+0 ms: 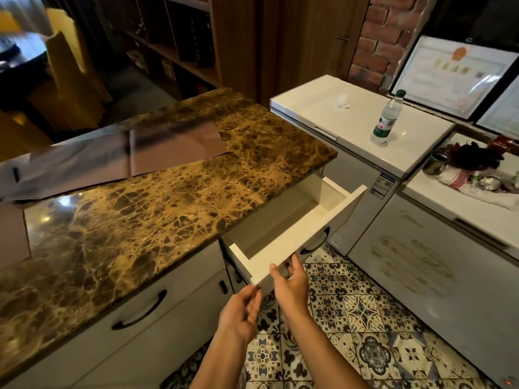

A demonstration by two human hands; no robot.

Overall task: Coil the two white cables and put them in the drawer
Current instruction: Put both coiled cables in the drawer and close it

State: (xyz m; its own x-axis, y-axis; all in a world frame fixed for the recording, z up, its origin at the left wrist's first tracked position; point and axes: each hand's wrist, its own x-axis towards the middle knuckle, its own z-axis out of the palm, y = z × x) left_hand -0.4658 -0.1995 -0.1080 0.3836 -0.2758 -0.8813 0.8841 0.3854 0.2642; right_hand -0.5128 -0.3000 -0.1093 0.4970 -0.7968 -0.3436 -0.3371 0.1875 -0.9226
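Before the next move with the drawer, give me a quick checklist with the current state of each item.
1. Drawer pulled open: ok.
2. Visible part of the drawer interior bare, room for cables: ok.
3. Two white cables in view: not ok, none on the countertop or in the drawer.
4. Right hand on the drawer front edge: ok.
5. Left hand holding anything: cannot tell, fingers pinched near the drawer corner.
6. Cables coiled: cannot tell.
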